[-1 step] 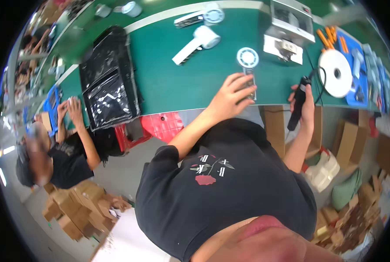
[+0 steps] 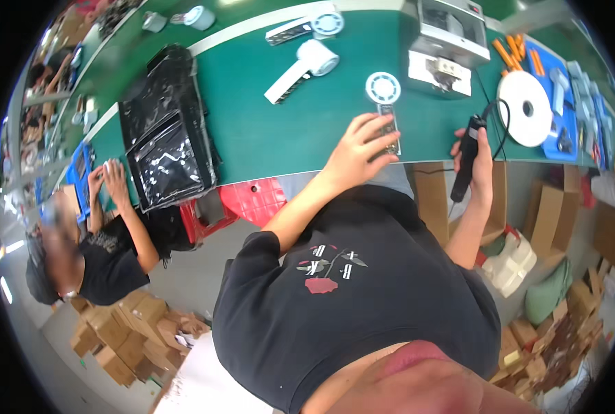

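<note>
A white handheld fan [image 2: 383, 88] with a round head lies on the green bench in front of me, its handle uncovered so that the dark inner parts show. My left hand [image 2: 359, 148] grips that handle, fingers across it and thumb on the near side. In my right hand [image 2: 482, 162] is a black electric screwdriver [image 2: 467, 155], tilted, with its cord leaving the upper end and its thin tip pointing down over the bench edge. Farther back lie a white fan [image 2: 309, 61] and another white fan [image 2: 327, 24], both with open handles.
A grey machine [image 2: 451, 27] stands at the back right, near a white reel [image 2: 525, 108] and a blue tray [image 2: 562, 131] with fan parts and orange pieces. Black plastic-wrapped bundles [image 2: 166, 152] lie left. A co-worker [image 2: 107, 248] sits beyond a red stool [image 2: 252, 200]. Cartons [image 2: 428, 196] stand below.
The view has shifted slightly, so the bench and its things appear a little farther left. Both hands keep their hold on the fan and the screwdriver.
</note>
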{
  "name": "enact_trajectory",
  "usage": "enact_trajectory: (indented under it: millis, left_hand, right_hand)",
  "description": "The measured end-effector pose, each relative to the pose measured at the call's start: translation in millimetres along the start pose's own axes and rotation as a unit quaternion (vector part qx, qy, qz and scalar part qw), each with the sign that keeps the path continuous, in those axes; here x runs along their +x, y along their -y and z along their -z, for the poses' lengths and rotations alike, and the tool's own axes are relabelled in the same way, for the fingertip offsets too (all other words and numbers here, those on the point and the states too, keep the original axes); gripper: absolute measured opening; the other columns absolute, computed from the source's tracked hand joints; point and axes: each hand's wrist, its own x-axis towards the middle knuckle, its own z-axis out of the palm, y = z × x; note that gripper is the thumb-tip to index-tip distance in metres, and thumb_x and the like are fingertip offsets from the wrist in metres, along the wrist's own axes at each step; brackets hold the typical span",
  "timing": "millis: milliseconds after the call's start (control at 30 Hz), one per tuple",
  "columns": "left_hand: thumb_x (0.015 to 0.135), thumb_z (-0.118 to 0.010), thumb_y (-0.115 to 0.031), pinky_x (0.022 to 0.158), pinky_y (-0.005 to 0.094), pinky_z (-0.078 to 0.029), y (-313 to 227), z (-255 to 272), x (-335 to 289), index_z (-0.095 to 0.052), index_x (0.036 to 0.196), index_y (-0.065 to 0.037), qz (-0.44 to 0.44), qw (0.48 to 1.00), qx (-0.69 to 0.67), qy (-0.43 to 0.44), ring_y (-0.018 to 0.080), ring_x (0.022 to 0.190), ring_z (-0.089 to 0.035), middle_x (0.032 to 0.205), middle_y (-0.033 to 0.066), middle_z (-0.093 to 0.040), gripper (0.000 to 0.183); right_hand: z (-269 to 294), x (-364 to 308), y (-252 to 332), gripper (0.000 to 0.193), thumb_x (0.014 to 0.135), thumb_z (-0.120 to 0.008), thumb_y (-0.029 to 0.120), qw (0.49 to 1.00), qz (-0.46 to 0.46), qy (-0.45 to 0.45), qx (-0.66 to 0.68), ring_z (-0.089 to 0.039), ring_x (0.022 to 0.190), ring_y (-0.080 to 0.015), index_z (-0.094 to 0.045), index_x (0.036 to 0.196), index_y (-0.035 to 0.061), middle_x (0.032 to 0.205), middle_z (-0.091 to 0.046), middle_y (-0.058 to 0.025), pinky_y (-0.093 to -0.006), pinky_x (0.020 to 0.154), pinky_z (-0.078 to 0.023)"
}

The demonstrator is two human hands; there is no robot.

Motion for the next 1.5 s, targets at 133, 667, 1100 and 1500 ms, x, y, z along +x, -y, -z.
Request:
enact_trajectory:
  millis: [133, 667, 1100, 1500]
  left_hand:
    - [0.074, -0.091, -0.02, 0.101, 0.0468, -0.055, -2.0, -11.8, 0.7, -0.075, 0.124, -0.01, 0.014, 1.0, -0.003, -0.003, 0.038, 0.127, -0.055, 0.144, 0.0106, -0.062, 0.053]
    - [0.075, -0.093, -0.024, 0.08, 0.0375, -0.059, -15.8, -29.7, 5.7, -0.079, 0.115, -0.007, 0.034, 0.993, 0.098, -0.052, 0.0259, 0.092, -0.068, 0.133, 0.0142, -0.069, 0.046]
    - [0.08, -0.088, -0.024, 0.111, 0.049, -0.049, -15.1, -31.3, 1.5, -0.071, 0.129, -0.008, -0.013, 0.982, 0.182, -0.045, 0.0367, 0.131, -0.056, 0.142, 0.0135, -0.062, 0.055]
    - [0.085, -0.083, -0.027, 0.11, 0.0462, -0.049, -12.3, -33.1, -0.9, -0.069, 0.132, -0.006, -0.009, 0.985, 0.17, -0.034, 0.0341, 0.136, -0.056, 0.144, 0.0143, -0.061, 0.054]
  right_hand:
    - [10.8, 0.9, -7.7, 0.062, 0.111, -0.038, 0.058, 1.0, 0.02, 0.012, -0.004, -0.054, 0.047, -0.0128, -0.064, 0.112, 0.002, 0.073, -0.064, -0.0078, -0.026, 0.045, -0.043]
    - [12.2, -0.1, -6.4, 0.063, 0.11, -0.039, 0.059, 0.999, 0.013, 0.03, -0.012, -0.056, 0.048, -0.0119, -0.064, 0.114, 0.0011, 0.074, -0.066, -0.0078, -0.0246, 0.046, -0.044]
    - [-17.8, -14.0, 126.0, 0.103, 0.09, -0.037, 0.093, 0.935, 0.348, -0.002, 0.065, -0.064, 0.062, -0.0248, -0.063, 0.112, -0.0038, 0.097, -0.069, -0.0183, -0.0338, 0.057, -0.051]
    - [-77.2, 80.4, 176.8, 0.112, 0.08, -0.025, 0.103, 0.879, 0.474, -0.041, 0.025, -0.06, 0.054, -0.0301, -0.063, 0.094, -0.0017, 0.073, -0.062, -0.0159, -0.0395, 0.055, -0.052]
